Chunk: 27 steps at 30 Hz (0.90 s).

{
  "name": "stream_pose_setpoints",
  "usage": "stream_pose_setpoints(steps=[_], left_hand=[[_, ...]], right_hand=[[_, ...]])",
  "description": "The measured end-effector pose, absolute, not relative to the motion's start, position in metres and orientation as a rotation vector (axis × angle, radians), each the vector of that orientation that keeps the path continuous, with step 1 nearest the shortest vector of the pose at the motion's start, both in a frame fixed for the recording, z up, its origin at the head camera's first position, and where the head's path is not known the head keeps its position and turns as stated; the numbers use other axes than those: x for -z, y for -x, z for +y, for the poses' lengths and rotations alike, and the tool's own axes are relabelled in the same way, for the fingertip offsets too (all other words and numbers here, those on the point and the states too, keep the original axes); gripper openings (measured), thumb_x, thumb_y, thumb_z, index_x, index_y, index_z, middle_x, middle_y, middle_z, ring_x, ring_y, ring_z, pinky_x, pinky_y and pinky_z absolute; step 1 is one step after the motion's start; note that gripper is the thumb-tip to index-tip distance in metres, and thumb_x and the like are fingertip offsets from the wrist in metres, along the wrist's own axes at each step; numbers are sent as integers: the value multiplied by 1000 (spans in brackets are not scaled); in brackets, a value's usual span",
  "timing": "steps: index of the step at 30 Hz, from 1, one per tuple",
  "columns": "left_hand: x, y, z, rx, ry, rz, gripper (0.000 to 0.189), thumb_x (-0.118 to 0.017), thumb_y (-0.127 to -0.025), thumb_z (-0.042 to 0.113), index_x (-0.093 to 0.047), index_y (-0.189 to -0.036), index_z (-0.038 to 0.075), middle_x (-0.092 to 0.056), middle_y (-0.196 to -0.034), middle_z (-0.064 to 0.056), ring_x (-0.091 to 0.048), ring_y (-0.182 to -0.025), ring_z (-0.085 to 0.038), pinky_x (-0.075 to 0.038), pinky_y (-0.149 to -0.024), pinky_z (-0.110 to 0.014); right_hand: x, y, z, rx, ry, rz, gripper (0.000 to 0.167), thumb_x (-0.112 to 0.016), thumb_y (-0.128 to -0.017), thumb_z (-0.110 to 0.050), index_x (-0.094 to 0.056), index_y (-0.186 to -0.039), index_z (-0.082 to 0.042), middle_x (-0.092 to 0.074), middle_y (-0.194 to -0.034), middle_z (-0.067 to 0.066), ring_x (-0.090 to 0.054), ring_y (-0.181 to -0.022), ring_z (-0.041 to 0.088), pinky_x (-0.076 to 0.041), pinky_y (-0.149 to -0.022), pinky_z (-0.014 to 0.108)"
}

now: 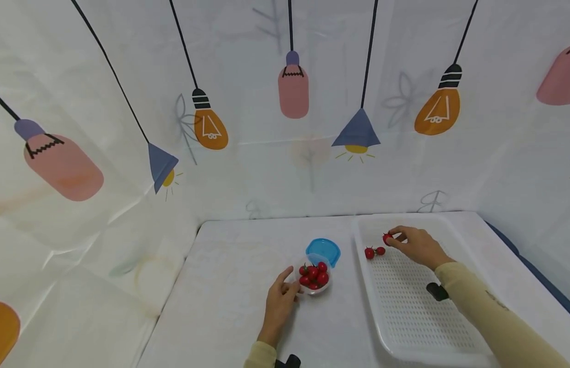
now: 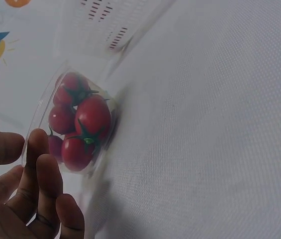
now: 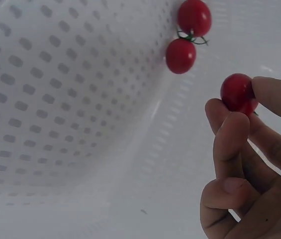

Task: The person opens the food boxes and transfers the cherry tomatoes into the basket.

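Observation:
My right hand (image 1: 418, 248) pinches a cherry tomato (image 3: 238, 93) between thumb and fingertips, above the far left part of a white perforated basket (image 1: 370, 314). Just below it in the basket lie two more cherry tomatoes, one (image 3: 194, 18) beside the other (image 3: 181, 56), with green stems between them. On the table, my left hand (image 1: 279, 305) is at the left side of a clear plastic container (image 1: 325, 288), its fingers loosely bent and a fingertip against the wall. Several red cherry tomatoes (image 2: 93, 115) with green stems fill that container.
A blue lid (image 1: 324, 250) lies just behind the clear container. The shallow basket stands on the right side of the white-covered table (image 1: 230, 276). A white curtain (image 1: 248, 179) printed with hanging lamps rises behind the table and along its left.

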<state>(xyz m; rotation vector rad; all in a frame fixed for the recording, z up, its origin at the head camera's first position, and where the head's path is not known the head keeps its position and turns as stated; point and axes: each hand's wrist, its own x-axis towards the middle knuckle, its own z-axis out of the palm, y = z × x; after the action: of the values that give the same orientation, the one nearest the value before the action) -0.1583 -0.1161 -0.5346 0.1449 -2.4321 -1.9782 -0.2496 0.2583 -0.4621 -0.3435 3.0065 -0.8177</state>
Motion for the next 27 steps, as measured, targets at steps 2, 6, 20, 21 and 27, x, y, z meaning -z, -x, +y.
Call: stream_pose_setpoints(steps=[2,6,20,21,27], left_hand=[[535,158,-116,1970,-137,-2434,49,-61,-102,22,-51,-148,10,-71,-88,0,-63,-80,-21,-52,-73,-29],[536,158,-116,1980,-162,-2447,49,-62,-102,22,-51,-148,13,-71,-89,0,-63,-81,-22,-51,-74,-30],[535,158,-115,1961,-186,-2450,49,-63,-101,24,-52,-148,15,-70,-89,1,-62,-81,-21,-51,-75,-32],[535,158,-115,1960,-187,-2451,49,-63,-101,23,-52,-148,15,-70,-89,1,-62,-81,-21,-51,-75,-32],[534,156,-114,1959,-198,-2453,48,-62,-101,23,-52,-148,15,-70,-89,1,-62,-82,-21,-51,-75,-31]], right_hand=[[469,252,261,785,339,2984,42,-64,-100,-37,-65,-125,-4,-73,-105,17,-68,-94,39,-54,-66,51],[484,257,266,736,309,2936,40,-66,-98,-36,-67,-122,-4,-73,-103,15,-69,-91,34,-54,-65,49],[494,262,263,637,231,2902,40,-68,-96,-36,-68,-118,-2,-71,-102,18,-67,-92,36,-53,-70,51],[494,261,263,637,228,2899,40,-68,-96,-35,-68,-118,-3,-71,-103,18,-67,-92,35,-53,-70,51],[494,261,262,648,209,2879,38,-69,-95,-34,-68,-117,-3,-71,-102,16,-66,-91,33,-53,-71,50]])
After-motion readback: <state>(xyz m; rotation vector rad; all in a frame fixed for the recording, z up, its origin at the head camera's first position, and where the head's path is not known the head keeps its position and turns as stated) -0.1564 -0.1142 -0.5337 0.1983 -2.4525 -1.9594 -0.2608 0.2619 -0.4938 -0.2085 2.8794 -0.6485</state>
